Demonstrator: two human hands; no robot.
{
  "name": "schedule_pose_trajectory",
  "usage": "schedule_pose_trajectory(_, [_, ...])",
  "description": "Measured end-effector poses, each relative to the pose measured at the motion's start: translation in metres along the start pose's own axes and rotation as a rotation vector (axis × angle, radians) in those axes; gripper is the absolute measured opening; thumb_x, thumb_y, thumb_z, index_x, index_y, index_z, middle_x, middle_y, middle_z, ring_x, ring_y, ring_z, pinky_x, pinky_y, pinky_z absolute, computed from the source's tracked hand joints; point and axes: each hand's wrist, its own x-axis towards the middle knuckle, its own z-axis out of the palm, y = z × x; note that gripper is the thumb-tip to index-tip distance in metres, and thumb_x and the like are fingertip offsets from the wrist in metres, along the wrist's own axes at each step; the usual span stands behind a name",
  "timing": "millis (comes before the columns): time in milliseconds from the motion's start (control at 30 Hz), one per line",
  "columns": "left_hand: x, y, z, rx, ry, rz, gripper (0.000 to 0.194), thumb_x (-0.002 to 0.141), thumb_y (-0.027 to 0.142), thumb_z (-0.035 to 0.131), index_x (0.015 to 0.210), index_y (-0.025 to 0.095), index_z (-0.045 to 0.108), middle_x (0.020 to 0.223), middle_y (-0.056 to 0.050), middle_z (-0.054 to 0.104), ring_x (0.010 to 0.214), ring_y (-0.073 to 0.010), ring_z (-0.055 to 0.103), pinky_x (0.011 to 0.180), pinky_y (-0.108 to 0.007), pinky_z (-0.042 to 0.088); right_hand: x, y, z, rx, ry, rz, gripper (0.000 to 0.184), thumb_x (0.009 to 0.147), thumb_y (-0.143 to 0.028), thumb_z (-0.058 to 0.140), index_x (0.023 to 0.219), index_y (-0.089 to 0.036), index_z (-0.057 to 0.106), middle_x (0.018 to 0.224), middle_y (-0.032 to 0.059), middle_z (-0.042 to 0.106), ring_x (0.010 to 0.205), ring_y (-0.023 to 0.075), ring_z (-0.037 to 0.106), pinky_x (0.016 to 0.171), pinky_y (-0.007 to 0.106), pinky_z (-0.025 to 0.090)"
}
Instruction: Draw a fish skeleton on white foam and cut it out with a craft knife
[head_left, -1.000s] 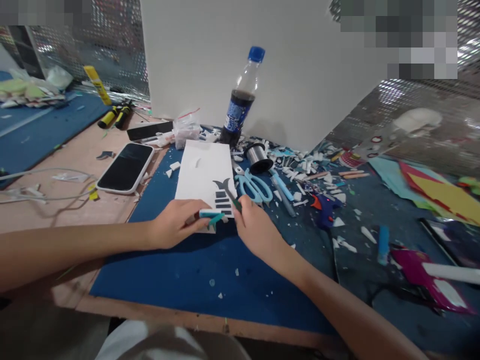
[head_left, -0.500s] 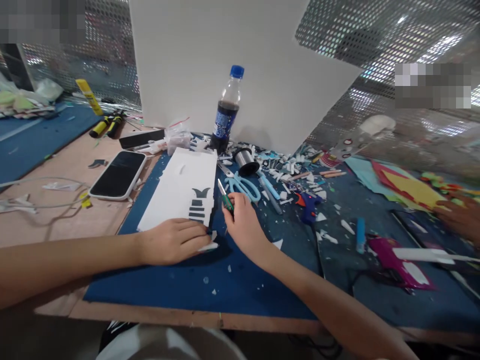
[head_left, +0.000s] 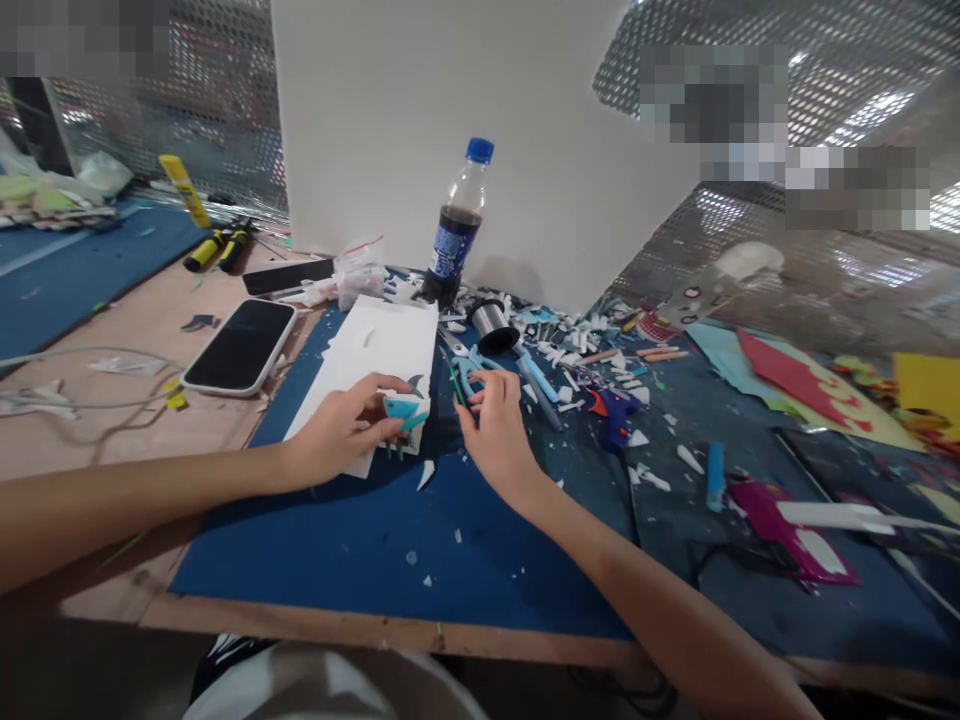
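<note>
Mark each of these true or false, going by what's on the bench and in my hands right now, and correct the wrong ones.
1. Your left hand holds a turquoise and white piece. True.
2. Your right hand grips the orange glue stick. False: it holds a slim green tool.
3. The bottle has its cap off. False: the blue cap is on.
4. The wire spool lies on its side. True.
5. The phone lies on the blue mat. False: it is left of the mat.
</note>
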Motion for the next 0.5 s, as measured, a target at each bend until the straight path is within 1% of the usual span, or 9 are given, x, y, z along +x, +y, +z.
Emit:
schedule_pose_trajectory(67, [0.0010, -0.0022, 0.0004, -0.097, -0.016, -0.046, 0.032, 0.088, 0.038, 0.053, 0.112, 0.017, 0.048, 0.070, -0.002, 0.068, 0.062, -0.0139, 0.069, 0.054, -0.019, 0.055, 0.0005, 0.0005, 0.0003, 0.024, 0.003, 0.045, 0.024, 0.082, -0.016, 0.043, 0.105, -0.015, 0.042, 0.109, 0.0160, 0.039, 0.077, 0.0169, 0.055, 0.069, 0.039, 0.055])
schedule_pose_trajectory(133, [0.0012, -0.0035, 0.0011, -0.161, -0.038, -0.059, 0.032, 0.087, 0.037, 0.055, 0.110, 0.016, 0.049, 0.070, -0.002, 0.068, 0.063, -0.0144, 0.069, 0.058, -0.020, 0.057, 0.0008, 0.0014, 0.0008, 0.034, 0.007, 0.070, 0.023, 0.082, -0.017, 0.043, 0.105, -0.014, 0.043, 0.108, 0.0158, 0.041, 0.075, 0.0160, 0.056, 0.069, 0.039, 0.055])
schedule_pose_trajectory(233, [0.0010, -0.0039, 0.0027, -0.234, -0.070, -0.063, 0.031, 0.086, 0.036, 0.056, 0.107, 0.015, 0.050, 0.069, -0.003, 0.069, 0.066, -0.0156, 0.070, 0.062, -0.022, 0.059, 0.0008, 0.0015, 0.0011, 0.039, 0.010, 0.074, 0.025, 0.083, -0.019, 0.044, 0.108, -0.013, 0.043, 0.106, 0.0156, 0.044, 0.079, 0.0174, 0.056, 0.072, 0.039, 0.055])
schedule_pose_trajectory(333, [0.0017, -0.0033, 0.0039, -0.273, -0.064, -0.078, 0.030, 0.087, 0.034, 0.055, 0.107, 0.013, 0.050, 0.073, -0.005, 0.070, 0.068, -0.0157, 0.070, 0.065, -0.023, 0.060, -0.0002, -0.0007, 0.0007, 0.058, 0.015, 0.076, 0.026, 0.085, -0.022, 0.045, 0.109, -0.014, 0.044, 0.106, 0.0156, 0.046, 0.084, 0.0191, 0.057, 0.074, 0.040, 0.054])
schedule_pose_trajectory(433, [0.0031, -0.0026, 0.0034, -0.310, -0.043, -0.092, 0.029, 0.088, 0.034, 0.054, 0.108, 0.013, 0.051, 0.075, -0.006, 0.071, 0.067, -0.0145, 0.070, 0.064, -0.022, 0.060, -0.0021, -0.0029, 0.0009, 0.125, 0.009, 0.103, 0.027, 0.085, -0.026, 0.046, 0.110, -0.014, 0.046, 0.106, 0.0154, 0.049, 0.088, 0.0204, 0.058, 0.078, 0.041, 0.054])
schedule_pose_trajectory(500, [0.0042, -0.0016, 0.0021, -0.340, -0.033, -0.111, 0.028, 0.087, 0.033, 0.056, 0.107, 0.014, 0.051, 0.074, -0.005, 0.071, 0.065, -0.0133, 0.069, 0.058, -0.018, 0.058, -0.0040, -0.0034, 0.0018, 0.208, -0.001, 0.123, 0.031, 0.085, -0.028, 0.048, 0.113, -0.015, 0.046, 0.105, 0.0149, 0.052, 0.092, 0.0215, 0.058, 0.081, 0.041, 0.053])
